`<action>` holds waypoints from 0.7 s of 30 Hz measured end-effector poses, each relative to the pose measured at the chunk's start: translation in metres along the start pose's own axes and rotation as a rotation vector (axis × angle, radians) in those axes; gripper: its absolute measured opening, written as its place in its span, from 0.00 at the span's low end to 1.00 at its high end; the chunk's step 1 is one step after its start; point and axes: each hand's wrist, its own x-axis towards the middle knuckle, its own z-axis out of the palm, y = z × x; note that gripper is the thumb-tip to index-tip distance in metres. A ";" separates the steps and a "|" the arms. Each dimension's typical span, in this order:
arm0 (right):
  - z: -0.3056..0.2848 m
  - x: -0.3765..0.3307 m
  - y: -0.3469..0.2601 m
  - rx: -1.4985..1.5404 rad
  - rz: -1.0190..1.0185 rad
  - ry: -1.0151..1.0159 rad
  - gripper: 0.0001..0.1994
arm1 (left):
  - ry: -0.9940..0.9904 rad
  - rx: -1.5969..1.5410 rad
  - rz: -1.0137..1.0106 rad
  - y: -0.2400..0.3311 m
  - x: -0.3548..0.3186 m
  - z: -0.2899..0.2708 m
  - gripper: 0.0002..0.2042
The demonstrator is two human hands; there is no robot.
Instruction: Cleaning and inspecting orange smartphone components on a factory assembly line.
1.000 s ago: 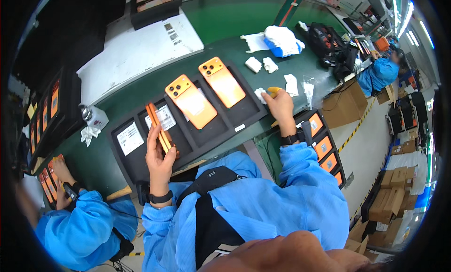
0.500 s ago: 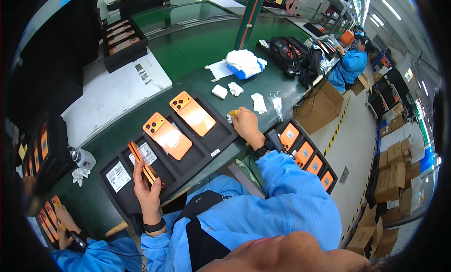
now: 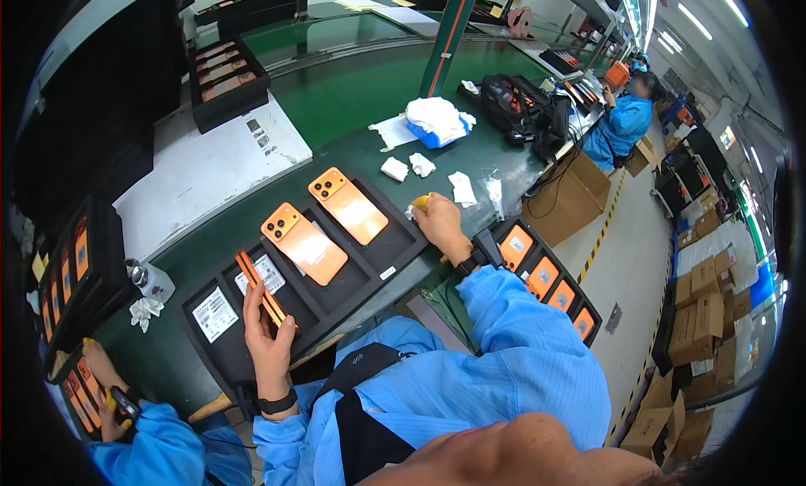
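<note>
1. Head view: your left hand [image 3: 270, 343] is wrapped around an orange phone [image 3: 264, 294]; it could be two pressed together, I cannot tell.
2. It is over the black tray [image 3: 357, 278], thin edge up. Its long way slants from far and left down to your thumb.
3. Your right hand [image 3: 442, 225] is at a white scrap [image 3: 410, 212]; I cannot tell if it pinches it.
4. Two more phones [image 3: 305, 246] lie in the tray, camera ends far and left.
5. Green table [image 3: 348, 160] below; brown boxes [image 3: 701, 318] to the right, bright lights [image 3: 695, 21] above.
</note>
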 end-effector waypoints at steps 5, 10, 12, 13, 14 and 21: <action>-0.007 0.008 -0.040 0.469 0.031 0.181 0.10 | 0.040 -0.020 -0.082 0.003 -0.007 -0.007 0.33; -0.038 -0.003 -0.100 0.657 -0.205 0.073 0.06 | -0.006 0.340 0.180 -0.011 0.004 -0.008 0.35; -0.050 -0.015 -0.133 0.751 -0.242 -0.040 0.06 | -0.040 0.402 0.176 -0.001 0.007 -0.006 0.35; -0.045 -0.019 -0.142 0.720 -0.339 -0.078 0.06 | -0.029 0.403 0.164 0.001 0.005 -0.004 0.35; -0.041 -0.023 -0.151 0.685 -0.434 -0.109 0.06 | -0.022 0.402 0.154 0.003 0.003 -0.004 0.35; -0.037 -0.045 -0.216 0.698 -0.790 -0.240 0.10 | 0.003 0.352 0.091 0.009 -0.008 -0.004 0.37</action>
